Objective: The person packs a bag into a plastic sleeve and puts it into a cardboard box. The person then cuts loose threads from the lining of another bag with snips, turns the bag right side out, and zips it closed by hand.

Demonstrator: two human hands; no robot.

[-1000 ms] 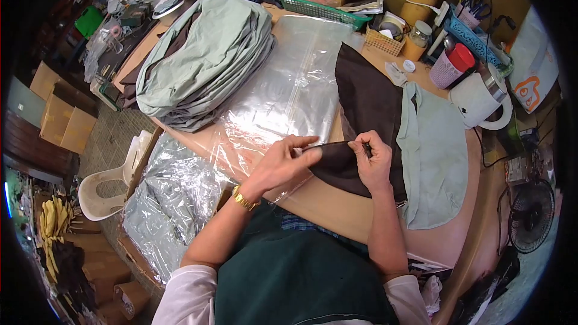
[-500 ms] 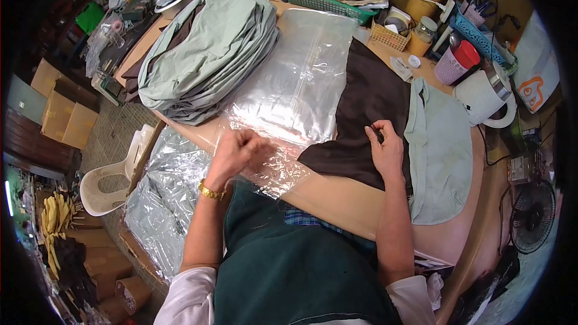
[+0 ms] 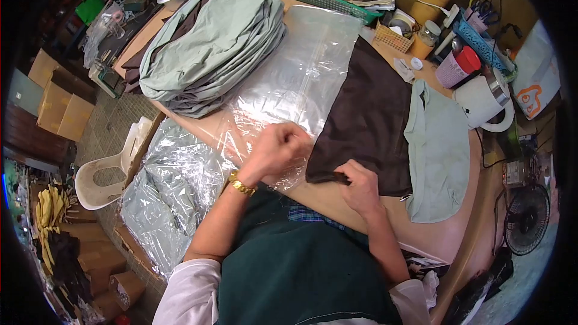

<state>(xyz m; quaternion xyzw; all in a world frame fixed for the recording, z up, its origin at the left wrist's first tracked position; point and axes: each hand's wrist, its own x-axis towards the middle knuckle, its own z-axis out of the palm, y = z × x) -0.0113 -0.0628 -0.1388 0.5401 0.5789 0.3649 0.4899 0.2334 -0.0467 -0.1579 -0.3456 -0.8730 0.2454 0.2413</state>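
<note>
Dark brown cloth [image 3: 367,120] lies spread on the table, its right side meeting a pale green piece [image 3: 438,153]. My right hand [image 3: 360,186] pinches the brown cloth's lower edge. My left hand [image 3: 282,149], with a gold watch on the wrist, is curled over the clear plastic bags [image 3: 295,72], just left of the brown cloth. Its fingertips are blurred, and whether they hold anything cannot be made out. A thick folded pile of pale green cloth [image 3: 211,48] lies at the upper left of the table.
A box of plastic-wrapped cloth [image 3: 174,186] stands left of my body, beside a white plastic chair [image 3: 99,186]. Along the back are a green basket [image 3: 331,3], a jar [image 3: 429,33], a pink cup [image 3: 451,71] and a white kettle [image 3: 475,102]. A fan [image 3: 527,219] is at right.
My right hand has come down from the middle of the brown cloth to its lower edge and gripped it. My left hand has moved right, towards the cloth. The cloth's lower left part has shifted.
</note>
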